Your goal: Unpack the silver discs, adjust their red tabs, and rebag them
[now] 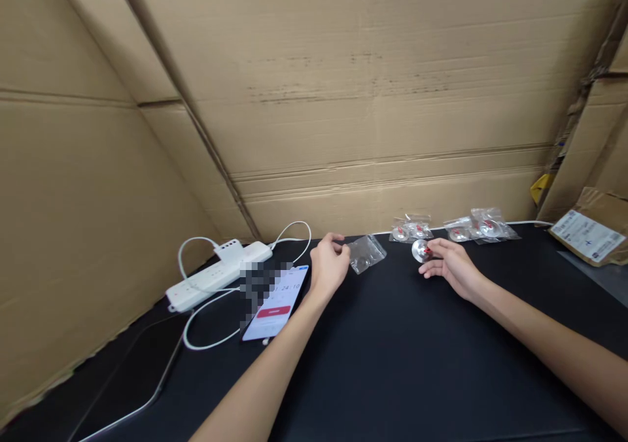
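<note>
Left hand [328,267] pinches empty clear bag [367,253]; right hand [452,267] grips round metal part [420,250] beside bag. Bagged parts [411,229] behind it; part unbagged.

A white power strip [216,273] is parked on the black tabletop [392,363], with a white cable [206,327] looped around in front of it. A phone [275,303] is laid face up just beside the strip, screen lit, part of it blurred out. Cardboard sheets [343,89] are propped up all along the back and left. A labelled cardboard parcel [589,233] is tucked off in the right corner.
</note>
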Tool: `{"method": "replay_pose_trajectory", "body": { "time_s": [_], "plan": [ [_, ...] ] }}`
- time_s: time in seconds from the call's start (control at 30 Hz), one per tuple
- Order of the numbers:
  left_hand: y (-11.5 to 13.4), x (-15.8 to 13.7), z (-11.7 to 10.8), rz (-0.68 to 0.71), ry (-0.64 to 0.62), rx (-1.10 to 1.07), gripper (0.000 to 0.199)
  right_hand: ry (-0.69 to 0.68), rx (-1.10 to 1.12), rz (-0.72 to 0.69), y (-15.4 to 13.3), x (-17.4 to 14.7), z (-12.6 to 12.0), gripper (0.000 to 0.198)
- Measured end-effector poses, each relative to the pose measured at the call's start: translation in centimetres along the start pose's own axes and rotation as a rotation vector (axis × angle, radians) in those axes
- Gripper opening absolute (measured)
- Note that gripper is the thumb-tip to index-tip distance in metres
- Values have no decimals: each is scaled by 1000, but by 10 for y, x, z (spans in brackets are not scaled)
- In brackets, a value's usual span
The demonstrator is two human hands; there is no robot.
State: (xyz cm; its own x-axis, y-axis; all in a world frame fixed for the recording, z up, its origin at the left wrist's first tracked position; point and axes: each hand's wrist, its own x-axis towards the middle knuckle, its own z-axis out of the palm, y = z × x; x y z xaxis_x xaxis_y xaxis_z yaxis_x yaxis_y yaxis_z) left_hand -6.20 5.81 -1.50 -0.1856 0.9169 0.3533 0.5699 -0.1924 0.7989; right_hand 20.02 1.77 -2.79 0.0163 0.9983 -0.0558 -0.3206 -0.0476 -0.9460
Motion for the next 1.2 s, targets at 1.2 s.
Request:
{"method": "replay_pose_trajectory", "body": {
  "time_s": [1.2],
  "plan": [
    [60,-77,25,513,-516,100,17,-228,-259,-109,9,-19,25,39]
  ]
}}
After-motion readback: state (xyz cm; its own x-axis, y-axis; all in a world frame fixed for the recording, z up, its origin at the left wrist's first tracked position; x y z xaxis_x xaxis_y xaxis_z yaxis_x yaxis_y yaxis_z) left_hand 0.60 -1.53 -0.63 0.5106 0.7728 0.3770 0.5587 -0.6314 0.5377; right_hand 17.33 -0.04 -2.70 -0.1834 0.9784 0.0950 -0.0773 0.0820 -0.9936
